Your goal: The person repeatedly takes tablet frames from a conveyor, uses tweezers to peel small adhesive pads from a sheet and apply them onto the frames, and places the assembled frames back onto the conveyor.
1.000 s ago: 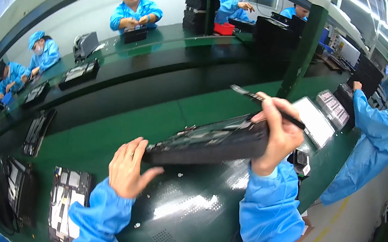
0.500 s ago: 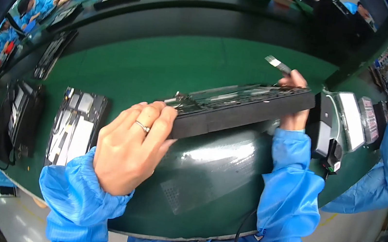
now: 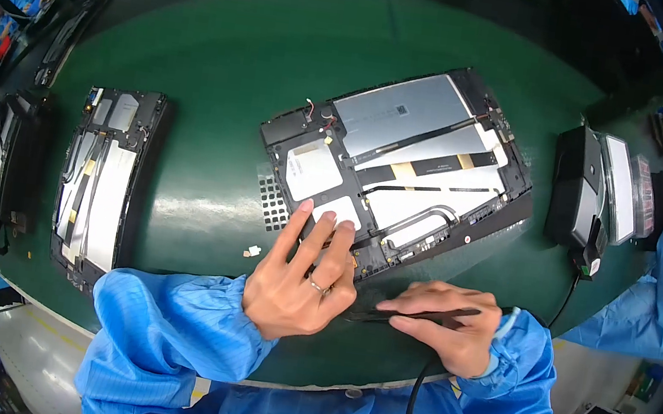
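Stretching across most of the view, a glossy, dark green tabletop (image 3: 226, 51) carries a wide, uncovered electronic device with a black frame and silver and white panels (image 3: 403, 172) near its middle (lying askew, its right end farther from the person). Well to the left lies a second black-framed device with white panels (image 3: 108, 186); to the right stands a black-and-grey box (image 3: 577, 189). The left hand (image 3: 301, 278) rests its slightly spread fingertips on the first device's near left corner. The right hand (image 3: 450, 323), just beside its near edge, pinches a slim black tool (image 3: 426, 314) between thumb and fingers. A dark-gridded patch (image 3: 272, 201) borders the device's left side, with a small white scrap (image 3: 252, 252) nearby.
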### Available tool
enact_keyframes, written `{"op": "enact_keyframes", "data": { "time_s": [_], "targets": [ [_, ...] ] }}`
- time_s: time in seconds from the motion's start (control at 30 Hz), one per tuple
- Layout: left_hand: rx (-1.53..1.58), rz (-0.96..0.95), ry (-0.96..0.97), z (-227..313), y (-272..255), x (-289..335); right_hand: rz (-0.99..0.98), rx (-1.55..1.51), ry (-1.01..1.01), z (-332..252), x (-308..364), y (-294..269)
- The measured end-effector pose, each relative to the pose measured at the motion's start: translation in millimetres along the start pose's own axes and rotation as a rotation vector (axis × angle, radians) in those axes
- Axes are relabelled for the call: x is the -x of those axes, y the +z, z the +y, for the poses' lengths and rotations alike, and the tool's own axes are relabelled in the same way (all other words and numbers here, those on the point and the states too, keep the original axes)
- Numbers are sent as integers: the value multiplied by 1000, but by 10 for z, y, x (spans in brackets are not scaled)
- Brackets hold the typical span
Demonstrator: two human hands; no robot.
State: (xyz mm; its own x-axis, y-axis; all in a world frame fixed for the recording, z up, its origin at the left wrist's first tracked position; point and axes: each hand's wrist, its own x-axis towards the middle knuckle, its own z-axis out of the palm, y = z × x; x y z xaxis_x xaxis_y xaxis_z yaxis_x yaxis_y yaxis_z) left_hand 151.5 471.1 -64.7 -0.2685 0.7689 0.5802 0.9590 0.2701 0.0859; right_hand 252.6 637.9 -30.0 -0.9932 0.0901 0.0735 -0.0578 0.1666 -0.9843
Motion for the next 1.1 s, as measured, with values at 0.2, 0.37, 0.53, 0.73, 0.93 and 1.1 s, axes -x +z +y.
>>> {"op": "enact_keyframes", "data": {
  "time_s": [0.2, 0.37, 0.53, 0.73, 0.93, 1.1],
  "targets": [
    [-45, -40, 39, 1, 44, 53, -27, 15, -10, 99, 3, 55],
    [-80, -36, 47, 9, 39, 67, 4, -20, 35, 96, -8, 76],
    [-77, -46, 48, 8, 43, 69, -25, -15, 28, 112, -16, 58],
    [-74, -44, 52, 3, 54, 72, -1, -113, 178, 79, -38, 69],
    [-62, -36, 44, -12, -24, 34, 136, -419, 192, 7, -55, 11],
    [42, -10, -52, -70, -416, -233, 255, -539, 50, -329, -199, -149]
  ]
}}
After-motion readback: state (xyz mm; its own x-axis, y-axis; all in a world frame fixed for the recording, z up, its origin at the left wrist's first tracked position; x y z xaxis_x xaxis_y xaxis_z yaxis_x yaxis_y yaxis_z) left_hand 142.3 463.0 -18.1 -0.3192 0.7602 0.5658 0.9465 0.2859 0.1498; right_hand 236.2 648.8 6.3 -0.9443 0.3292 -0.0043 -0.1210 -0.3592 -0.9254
